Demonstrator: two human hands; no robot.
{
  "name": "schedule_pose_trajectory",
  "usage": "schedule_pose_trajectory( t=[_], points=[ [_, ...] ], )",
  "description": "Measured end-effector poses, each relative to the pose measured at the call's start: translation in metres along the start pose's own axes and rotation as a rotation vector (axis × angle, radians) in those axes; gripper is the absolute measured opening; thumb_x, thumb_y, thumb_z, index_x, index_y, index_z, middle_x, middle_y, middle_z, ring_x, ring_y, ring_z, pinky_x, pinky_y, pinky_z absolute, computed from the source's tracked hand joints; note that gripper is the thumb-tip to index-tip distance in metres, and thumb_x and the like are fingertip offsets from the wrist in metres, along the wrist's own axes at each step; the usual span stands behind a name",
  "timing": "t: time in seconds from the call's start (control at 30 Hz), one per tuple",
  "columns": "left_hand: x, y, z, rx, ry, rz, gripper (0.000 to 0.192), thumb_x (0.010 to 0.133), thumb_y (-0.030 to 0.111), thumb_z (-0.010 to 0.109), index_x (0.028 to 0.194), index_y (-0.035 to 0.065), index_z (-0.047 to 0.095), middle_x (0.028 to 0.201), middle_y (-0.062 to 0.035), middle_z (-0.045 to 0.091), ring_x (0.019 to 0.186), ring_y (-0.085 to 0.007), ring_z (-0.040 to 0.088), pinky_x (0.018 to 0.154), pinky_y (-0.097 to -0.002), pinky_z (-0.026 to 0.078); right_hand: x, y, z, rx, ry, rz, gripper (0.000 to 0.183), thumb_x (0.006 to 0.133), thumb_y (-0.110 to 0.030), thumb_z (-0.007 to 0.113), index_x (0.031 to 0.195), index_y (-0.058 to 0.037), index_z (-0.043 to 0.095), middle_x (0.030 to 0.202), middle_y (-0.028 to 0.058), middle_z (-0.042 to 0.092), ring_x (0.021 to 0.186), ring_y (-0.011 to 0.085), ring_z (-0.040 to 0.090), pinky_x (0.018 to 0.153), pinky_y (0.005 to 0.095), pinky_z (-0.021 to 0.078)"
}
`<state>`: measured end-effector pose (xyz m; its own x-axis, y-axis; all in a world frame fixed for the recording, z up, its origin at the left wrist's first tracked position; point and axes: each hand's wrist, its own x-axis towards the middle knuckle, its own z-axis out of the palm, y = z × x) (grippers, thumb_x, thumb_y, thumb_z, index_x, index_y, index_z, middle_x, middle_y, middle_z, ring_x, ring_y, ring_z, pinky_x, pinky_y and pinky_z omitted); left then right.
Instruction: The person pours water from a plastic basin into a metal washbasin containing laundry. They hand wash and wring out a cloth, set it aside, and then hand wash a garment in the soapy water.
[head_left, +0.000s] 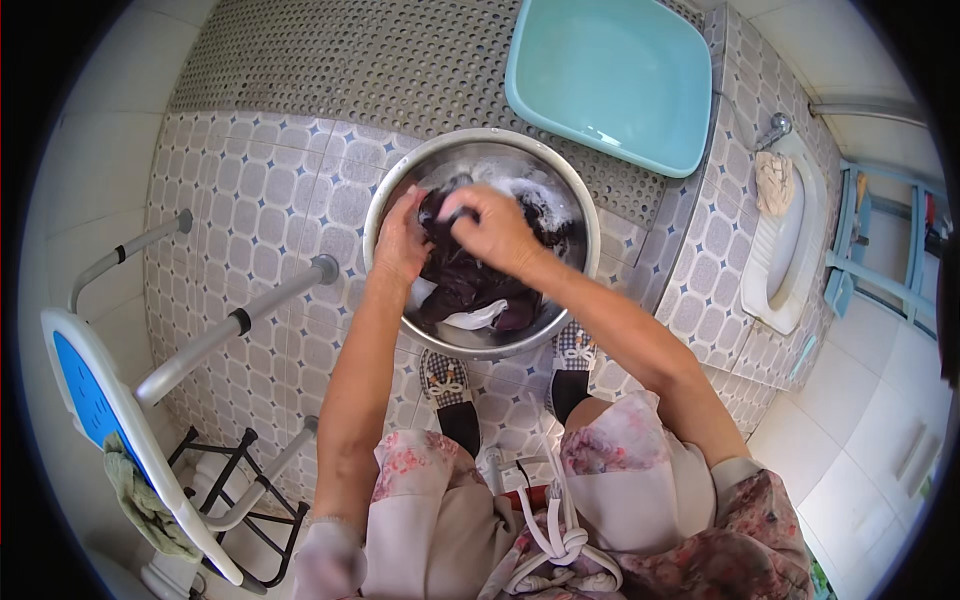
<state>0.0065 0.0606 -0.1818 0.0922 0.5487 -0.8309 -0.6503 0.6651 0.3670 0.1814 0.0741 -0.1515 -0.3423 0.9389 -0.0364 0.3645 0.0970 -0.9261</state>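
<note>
A round stainless steel basin (577, 247) stands on the tiled floor before my feet. Dark wet clothing (469, 281) fills much of it, with a white piece of cloth (478, 316) at the near side and suds (536, 191) towards the far right. My left hand (403, 238) is at the basin's left side, its fingers curled on the dark cloth. Over the middle, my right hand (491, 229) is clenched on a bunch of the same clothing; it is slightly blurred. Parts of the fingers are hidden by the cloth.
A light blue plastic tub (611, 75) holding water stands on a perforated mat (360, 60) beyond the basin. A raised step with a squat toilet (784, 247) lies right. A shower chair (82, 375) with a green cloth (139, 487) stands left, near a black metal rack (244, 450).
</note>
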Motion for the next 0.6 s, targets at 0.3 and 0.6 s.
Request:
schedule_pose_trajectory(
  t=[0.3, 0.6],
  points=[
    [0.006, -0.038, -0.036, -0.008, -0.188, 0.251, 0.032, 0.094, 0.026, 0.054, 0.114, 0.0024, 0.062, 0.102, -0.0113, 0.067, 0.089, -0.0215, 0.065, 0.084, -0.0333, 0.053, -0.001, -0.044, 0.055, -0.328, 0.022, -0.124, 0.02, 0.089, -0.022, 0.054, 0.081, -0.0074, 0.065, 0.074, 0.0151, 0.065, 0.067, 0.0364, 0.066, 0.06, 0.048, 0.0542],
    [0.006, -0.028, -0.043, -0.259, -0.228, 0.034, 0.033, 0.097, 0.025, 0.043, 0.108, 0.003, 0.065, 0.107, -0.0125, 0.067, 0.097, -0.0272, 0.067, 0.081, -0.0398, 0.054, -0.015, -0.059, 0.066, -0.473, -0.071, -0.055, 0.029, 0.083, -0.026, 0.055, 0.078, -0.0016, 0.07, 0.081, 0.0235, 0.069, 0.074, 0.0407, 0.069, 0.067, 0.0472, 0.0569]
  ],
)
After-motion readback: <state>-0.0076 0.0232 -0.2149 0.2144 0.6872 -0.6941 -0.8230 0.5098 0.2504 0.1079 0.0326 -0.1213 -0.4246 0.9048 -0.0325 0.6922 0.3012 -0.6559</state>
